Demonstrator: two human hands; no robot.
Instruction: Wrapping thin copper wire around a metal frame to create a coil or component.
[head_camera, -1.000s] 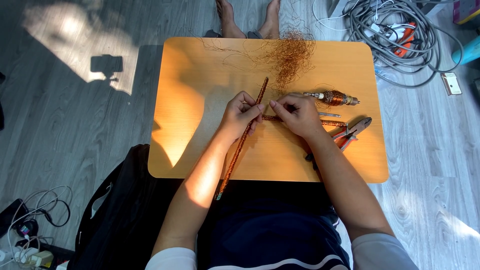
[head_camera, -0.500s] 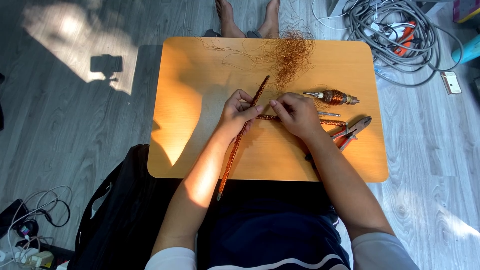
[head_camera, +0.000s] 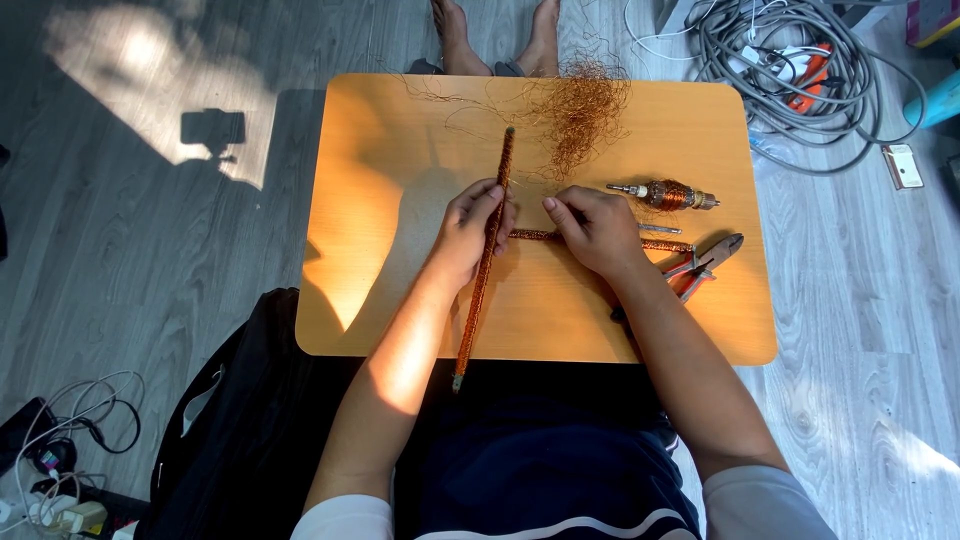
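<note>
My left hand (head_camera: 470, 230) grips a long copper-wound rod (head_camera: 482, 270) that runs nearly upright from the table's middle down past its near edge. My right hand (head_camera: 598, 230) pinches a second copper-wound rod (head_camera: 530, 235) lying crosswise on the table, just right of the first; the two rods cross between my hands. A tangle of loose copper wire (head_camera: 580, 110) lies at the far side of the orange table (head_camera: 400, 140).
A small motor armature with copper winding (head_camera: 665, 194) and red-handled pliers (head_camera: 705, 262) lie right of my right hand. A person's bare feet (head_camera: 500, 35) rest beyond the table. A grey cable coil (head_camera: 790, 60) lies far right; a black bag (head_camera: 230, 420) near left.
The long rod in my left hand has swung from a slant to nearly upright, its top end shifting left. My right hand stays on the crosswise rod.
</note>
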